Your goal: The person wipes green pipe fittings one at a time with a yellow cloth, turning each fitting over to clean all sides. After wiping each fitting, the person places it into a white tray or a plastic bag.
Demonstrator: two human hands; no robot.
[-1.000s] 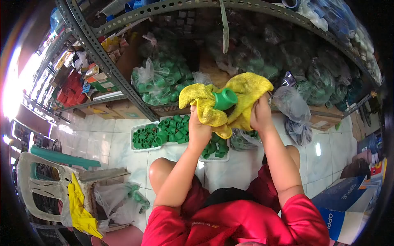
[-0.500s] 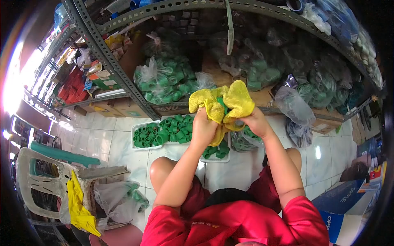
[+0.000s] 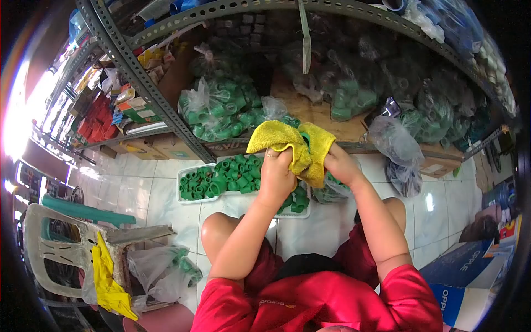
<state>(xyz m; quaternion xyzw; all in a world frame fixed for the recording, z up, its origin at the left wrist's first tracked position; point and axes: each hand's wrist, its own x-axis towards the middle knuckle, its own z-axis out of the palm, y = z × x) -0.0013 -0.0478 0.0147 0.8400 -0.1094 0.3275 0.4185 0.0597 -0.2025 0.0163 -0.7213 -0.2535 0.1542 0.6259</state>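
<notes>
Both hands hold a yellow cloth (image 3: 279,137) in front of the shelf, above the floor trays. My left hand (image 3: 276,176) has its fingers closed on the left part of the cloth, and a ring shows on one finger. My right hand (image 3: 341,165) grips the cloth's right side. A green fitting (image 3: 305,136) shows partly between the folds; most of it is hidden. Just below the hands lie a white tray (image 3: 191,200) of small green fittings and, partly behind my left hand, more green fittings (image 3: 299,202) in a tray.
A metal shelf (image 3: 182,133) holds clear bags of green fittings (image 3: 221,105). A worn plastic chair (image 3: 58,252) with a yellow cloth (image 3: 108,276) stands at the left, beside a plastic bag (image 3: 157,271). Blue and white boxes (image 3: 459,271) are at the lower right.
The yellow cloth has been refolded, its right part lower and closer to the left part. My right hand has shifted slightly left and up, while my left hand has turned a little.
</notes>
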